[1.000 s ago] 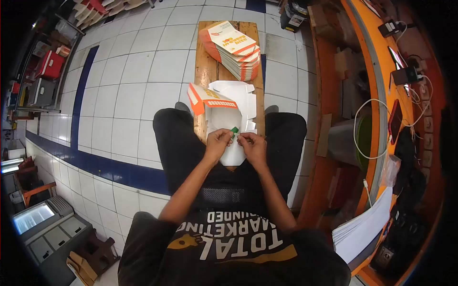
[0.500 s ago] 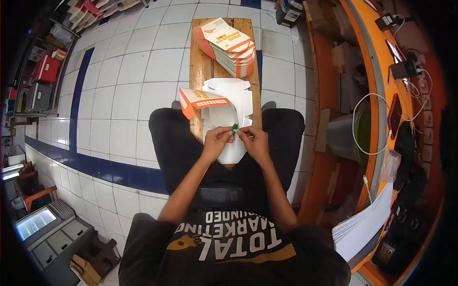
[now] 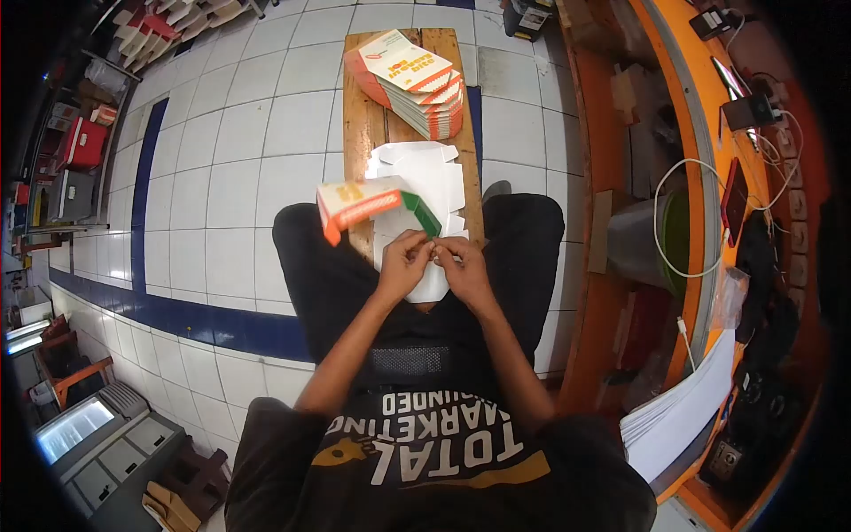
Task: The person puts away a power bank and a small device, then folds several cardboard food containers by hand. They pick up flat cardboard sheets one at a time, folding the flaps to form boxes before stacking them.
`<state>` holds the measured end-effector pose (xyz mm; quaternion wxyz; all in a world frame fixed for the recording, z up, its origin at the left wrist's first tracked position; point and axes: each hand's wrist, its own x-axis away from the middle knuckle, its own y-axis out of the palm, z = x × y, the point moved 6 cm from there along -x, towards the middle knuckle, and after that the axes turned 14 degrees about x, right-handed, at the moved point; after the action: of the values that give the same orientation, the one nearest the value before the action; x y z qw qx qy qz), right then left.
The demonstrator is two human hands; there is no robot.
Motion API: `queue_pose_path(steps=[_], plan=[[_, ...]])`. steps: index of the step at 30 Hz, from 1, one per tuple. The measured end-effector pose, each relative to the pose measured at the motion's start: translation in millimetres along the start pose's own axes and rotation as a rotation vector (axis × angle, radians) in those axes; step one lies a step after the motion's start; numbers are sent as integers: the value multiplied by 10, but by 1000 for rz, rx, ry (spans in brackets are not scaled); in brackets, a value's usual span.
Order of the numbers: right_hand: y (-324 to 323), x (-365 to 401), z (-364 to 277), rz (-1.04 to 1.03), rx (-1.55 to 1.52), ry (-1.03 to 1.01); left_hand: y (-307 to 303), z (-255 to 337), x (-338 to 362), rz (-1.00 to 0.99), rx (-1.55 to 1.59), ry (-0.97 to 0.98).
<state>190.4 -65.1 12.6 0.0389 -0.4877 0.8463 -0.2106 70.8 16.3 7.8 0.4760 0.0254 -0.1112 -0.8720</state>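
Note:
A printed carton sheet [image 3: 377, 197], cream and orange with a green section [image 3: 422, 215], arches up from my fingers to the left. My left hand [image 3: 405, 262] is closed, its fingertips pinching the near end of the green section. Right beside it, my right hand [image 3: 463, 269] pinches the same end, fingertips nearly touching the left ones. The exact fold between them is hidden by my fingers. Below lies a white, unfolded box blank [image 3: 418, 164] with notched flaps, flat on the wooden bench [image 3: 362, 124] between my legs.
A stack of printed orange-and-cream cartons [image 3: 412, 75] stands at the bench's far end. On the right, an orange shelf unit holds a white cable [image 3: 658, 232] and a pile of white sheets [image 3: 678, 408]. A grey bin [image 3: 634, 235] stands beneath. White tiled floor [image 3: 213, 213] lies left.
The carton sheet's near part has turned up, so more green shows. Its orange end has shifted left and down. My hands stay close together, and the view has shifted slightly.

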Motion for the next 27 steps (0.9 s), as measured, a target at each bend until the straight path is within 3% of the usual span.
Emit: queue_pose_path(steps=[4, 6, 8, 11, 13, 14, 15, 20, 21, 25, 27], plan=[[-68, -16, -164, -62, 94, -3, 26, 107, 2, -60, -284, 172], [-184, -65, -591, 131, 333, -211, 44, 113, 8, -76, -279, 168], [-186, -171, -736, 206, 406, -286, 64, 128, 1, -91, -273, 170], [-191, -223, -919, 295, 537, -367, 59, 212, -67, -97, -231, 128], [-176, -196, -970, 326, 609, -474, -8, 238, -107, 109, 82, 59], [-174, -182, -968, 324, 609, -474, -91, 216, -167, 103, 78, 5], [-167, -167, -981, 308, 609, -476, -113, 254, -198, 167, 294, -10], [-198, -179, -945, 346, 549, -472, -68, 480, -314, 220, 215, -18], [-224, -230, -866, 312, 461, -351, -76, 447, -320, 218, 215, -17], [-267, -306, -699, 257, 119, -69, -47, 565, -282, 245, -61, 115], [-288, -304, -774, 264, 141, -124, -11, 649, -274, 268, -201, 160]])
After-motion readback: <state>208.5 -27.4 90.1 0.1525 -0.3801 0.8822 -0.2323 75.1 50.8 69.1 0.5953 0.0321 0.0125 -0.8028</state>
